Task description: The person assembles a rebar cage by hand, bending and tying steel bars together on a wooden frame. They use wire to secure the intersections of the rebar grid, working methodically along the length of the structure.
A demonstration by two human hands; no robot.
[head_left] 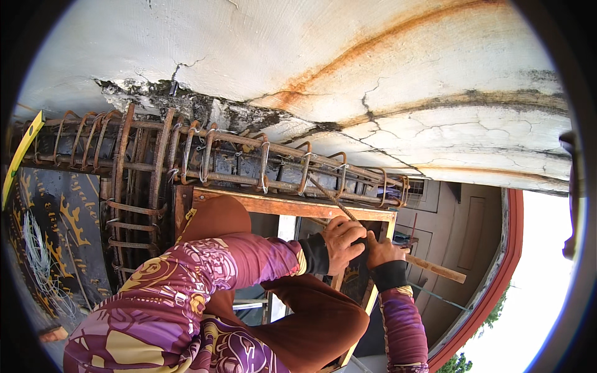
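My left hand (343,244) and my right hand (383,252) are close together in front of a wooden frame. A thin rusty rod (336,203) slants down from the rebar cage (286,150) to my left hand, whose fingers are curled round it. My right hand is a fist, thumb uppermost, and a flat wooden stick (438,269) juts out past its outer side. How stick and rod meet between the hands is hidden. Silvery tie wire (264,163) binds several stirrups to the cage's long bars.
Above hangs a cracked, rust-stained white slab (373,81). The wooden frame (286,205) surrounds my bent knees. Upright rebars (158,158) stand at left, beside a yellow level (23,155) and a loose wire bundle (40,255). A red-edged roof (513,248) curves at right.
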